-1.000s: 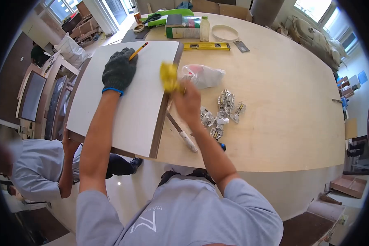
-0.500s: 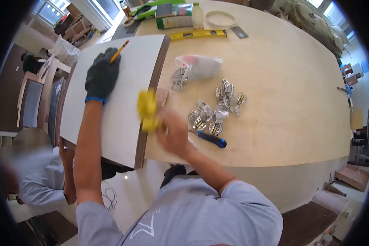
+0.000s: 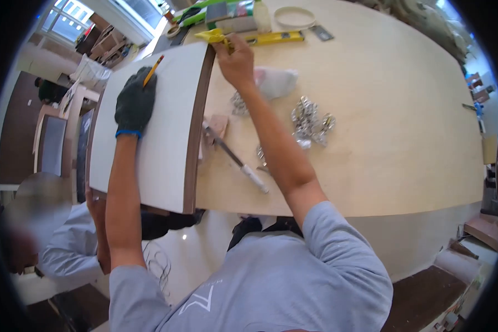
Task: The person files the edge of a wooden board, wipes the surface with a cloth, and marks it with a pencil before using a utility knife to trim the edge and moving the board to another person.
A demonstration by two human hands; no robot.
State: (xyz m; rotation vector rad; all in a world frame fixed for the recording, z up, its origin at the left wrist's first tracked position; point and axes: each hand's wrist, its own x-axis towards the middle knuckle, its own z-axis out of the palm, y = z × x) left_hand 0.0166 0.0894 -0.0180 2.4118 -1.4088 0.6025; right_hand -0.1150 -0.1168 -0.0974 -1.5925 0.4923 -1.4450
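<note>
My left hand [image 3: 135,104], in a dark glove with a blue cuff, lies on the white panel [image 3: 174,105] with brown edges. A yellow pencil [image 3: 153,71] is held in its closed fingers. My bare right hand [image 3: 236,58] grips a yellow object [image 3: 212,36] at the panel's far right corner; its exact kind is unclear. Metal hinges [image 3: 310,120] lie on the wooden table right of my forearm, and a clear plastic bag [image 3: 275,83] is behind it. A thin pen-like tool [image 3: 235,157] rests beside the panel.
A yellow level [image 3: 276,37], a cream ring [image 3: 294,17] and a green box [image 3: 232,16] stand or lie on the table's far side [image 3: 393,110]. A co-worker [image 3: 66,232] is at the lower left, one hand at the panel's near edge.
My right hand has moved forward with the yellow object, from the panel's right side to its far corner. The blue-handled tool is no longer visible.
</note>
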